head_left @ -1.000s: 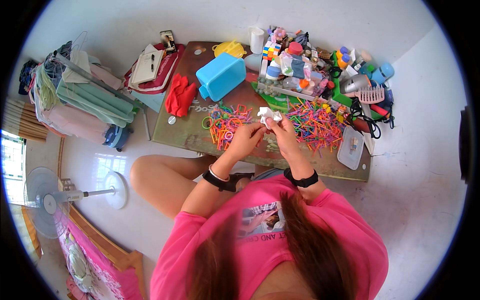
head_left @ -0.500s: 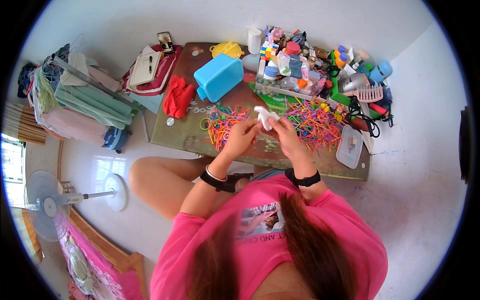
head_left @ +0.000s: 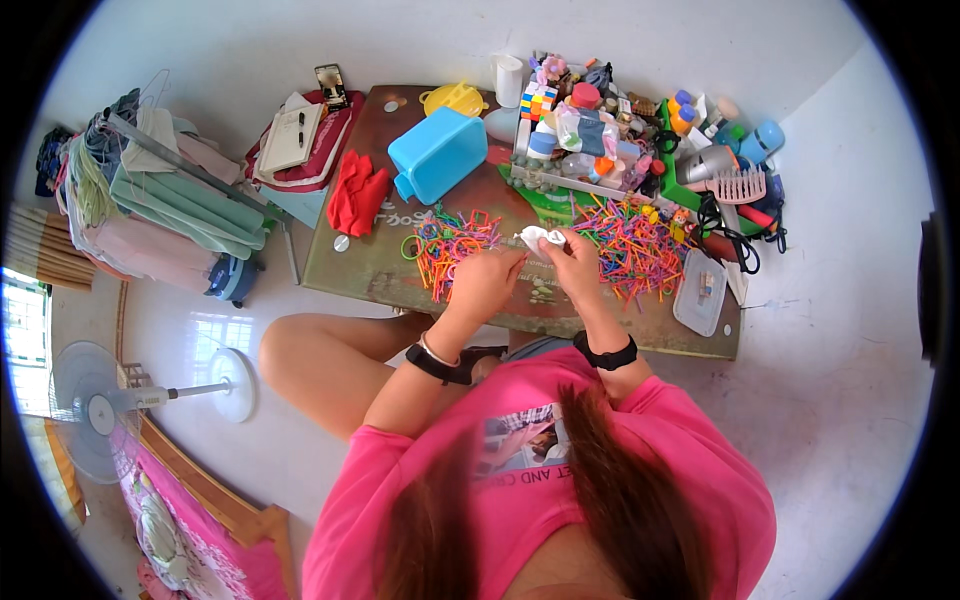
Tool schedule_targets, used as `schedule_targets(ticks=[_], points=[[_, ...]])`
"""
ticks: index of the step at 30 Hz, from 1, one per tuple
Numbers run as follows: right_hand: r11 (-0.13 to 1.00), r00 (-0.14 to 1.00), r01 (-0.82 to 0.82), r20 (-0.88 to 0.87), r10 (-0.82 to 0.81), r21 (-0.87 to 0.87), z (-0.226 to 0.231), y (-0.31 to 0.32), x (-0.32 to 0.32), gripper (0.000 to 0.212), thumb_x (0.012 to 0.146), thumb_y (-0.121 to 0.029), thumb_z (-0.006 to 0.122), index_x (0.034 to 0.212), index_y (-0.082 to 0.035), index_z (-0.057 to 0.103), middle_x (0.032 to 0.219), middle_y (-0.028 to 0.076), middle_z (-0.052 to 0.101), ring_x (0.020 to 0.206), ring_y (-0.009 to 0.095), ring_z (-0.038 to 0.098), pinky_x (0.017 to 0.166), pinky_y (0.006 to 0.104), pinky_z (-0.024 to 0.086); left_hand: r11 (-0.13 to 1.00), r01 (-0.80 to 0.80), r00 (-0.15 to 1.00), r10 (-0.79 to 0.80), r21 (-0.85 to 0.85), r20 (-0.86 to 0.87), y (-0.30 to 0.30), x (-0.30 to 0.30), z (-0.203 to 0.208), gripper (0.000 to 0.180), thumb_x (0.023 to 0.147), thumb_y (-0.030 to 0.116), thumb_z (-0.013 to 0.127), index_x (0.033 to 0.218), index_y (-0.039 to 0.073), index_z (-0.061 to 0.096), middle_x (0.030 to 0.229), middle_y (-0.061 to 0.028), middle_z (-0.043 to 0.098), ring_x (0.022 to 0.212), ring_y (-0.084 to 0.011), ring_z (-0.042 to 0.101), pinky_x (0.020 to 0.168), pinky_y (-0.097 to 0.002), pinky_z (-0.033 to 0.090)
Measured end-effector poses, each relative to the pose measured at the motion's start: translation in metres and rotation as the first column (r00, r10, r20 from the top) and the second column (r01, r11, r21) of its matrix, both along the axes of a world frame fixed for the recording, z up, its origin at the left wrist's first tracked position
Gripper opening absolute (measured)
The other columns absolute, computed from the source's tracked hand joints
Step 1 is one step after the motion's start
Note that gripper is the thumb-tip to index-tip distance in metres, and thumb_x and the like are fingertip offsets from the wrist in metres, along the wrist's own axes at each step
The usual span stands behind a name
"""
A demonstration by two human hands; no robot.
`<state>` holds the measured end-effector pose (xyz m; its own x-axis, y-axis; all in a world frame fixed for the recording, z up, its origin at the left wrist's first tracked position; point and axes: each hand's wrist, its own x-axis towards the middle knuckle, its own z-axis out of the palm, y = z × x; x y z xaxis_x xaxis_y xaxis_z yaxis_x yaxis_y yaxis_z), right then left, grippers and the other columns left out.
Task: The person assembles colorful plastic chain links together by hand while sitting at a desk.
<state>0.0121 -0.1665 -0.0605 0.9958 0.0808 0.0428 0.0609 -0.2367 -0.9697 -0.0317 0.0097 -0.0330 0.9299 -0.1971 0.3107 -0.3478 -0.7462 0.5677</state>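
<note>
Person's R hand (head_left: 577, 266) is pinching a small, crumpled, white tissue-like wad (head_left: 541, 238) btwn thumb + fingers, gripping its R/near side; wad is sitting up over the middle of the brown rectangular table w/ worn printed top (head_left: 365, 268), btwn a L pile of thin multicolored plastic sticks (head_left: 450, 255) and a bigger R pile of the same kind of sticks (head_left: 630, 250). L hand (head_left: 484, 280) is curling its fingers in just beside the wad's lower L; can't tell if the fingertips are actually grasping it or anything else, the back of the hand is hiding them. Mat'l is looking like thin paper or cloth, can't tell which. Handling, my guess: prob. v. light, soft + floppy, not stiff, holding folds only loosely; not slippery if dry, might be tearing easily if paper. Best hold is prob. a gentle thumb-index pinch on the thicker bunched part nearest the R fingers, w/ the other hand steadying the loose L end; yanking on thin edges is prob. risking a rip.
</note>
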Motion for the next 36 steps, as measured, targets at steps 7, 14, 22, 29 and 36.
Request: schedule_targets(ticks=[7, 14, 22, 29, 36], points=[[0.958, 0.995, 0.029, -0.102, 0.0, 0.286, -0.001, -0.012, 0.011, 0.022, 0.091, -0.022, 0.064, 0.097, 0.0, 0.068, 0.08, -0.002, 0.064, 0.069, 0.005, 0.055, 0.06, 0.0234, 0.042, 0.878, -0.141, 0.942, -0.024, -0.458, -0.335, 0.0, 0.0, 0.003, 0.016, 0.089, 0.016, 0.062, 0.096, 0.004, 0.07, 0.07, -0.0089, 0.068, 0.061, -0.0197, 0.066, 0.057, -0.0311, 0.05], [0.88, 0.957, -0.07, -0.216, 0.192, 0.47, 0.013, 0.017, -0.012, 0.023, 0.097, -0.028, 0.057, 0.101, -0.005, 0.062, 0.085, -0.002, 0.061, 0.075, 0.005, 0.053, 0.065, 0.0242, 0.042, 0.814, -0.109, 0.891, -0.175, -0.571, -0.419, -0.002, 0.0, 0.001, 0.019, 0.09, 0.017, 0.063, 0.096, 0.0, 0.07, 0.07, -0.0071, 0.068, 0.063, -0.0126, 0.066, 0.057, -0.0259, 0.05], [0.946, 0.94, -0.32, -0.108, 0.323, 0.048, 0.007, 0.01, -0.01, 0.03, 0.098, -0.031, 0.053, 0.092, -0.002, 0.06, 0.067, -0.001, 0.056, 0.058, 0.007, 0.048, 0.053, 0.0268, 0.037, 0.784, -0.139, 0.947, -0.074, -0.605, -0.313, 0.019, 0.012, -0.003, 0.016, 0.09, 0.012, 0.065, 0.1, -0.001, 0.068, 0.078, -0.0028, 0.067, 0.069, -0.0073, 0.062, 0.062, -0.0221, 0.049], [0.889, 0.882, -0.342, -0.224, 0.415, 0.304, -0.004, 0.015, -0.014, 0.031, 0.1, -0.033, 0.051, 0.088, -0.005, 0.058, 0.064, -0.004, 0.049, 0.055, 0.004, 0.042, 0.049, 0.0226, 0.032, 0.675, -0.112, 0.921, -0.205, -0.73, -0.331, 0.019, 0.014, -0.013, 0.017, 0.089, 0.007, 0.065, 0.104, -0.001, 0.068, 0.089, -0.0044, 0.067, 0.071, -0.0077, 0.059, 0.063, -0.023, 0.048], [0.886, 0.866, -0.341, -0.262, 0.426, 0.313, -0.002, 0.012, -0.015, 0.035, 0.1, -0.037, 0.05, 0.089, -0.005, 0.058, 0.064, -0.004, 0.048, 0.057, 0.004, 0.042, 0.051, 0.0225, 0.035, 0.852, 0.016, 0.95, -0.176, -0.523, -0.258, 0.024, 0.01, 0.011, 0.014, 0.085, 0.004, 0.067, 0.099, 0.0, 0.071, 0.089, -0.0075, 0.066, 0.073, -0.0115, 0.06, 0.062, -0.0253, 0.048]])
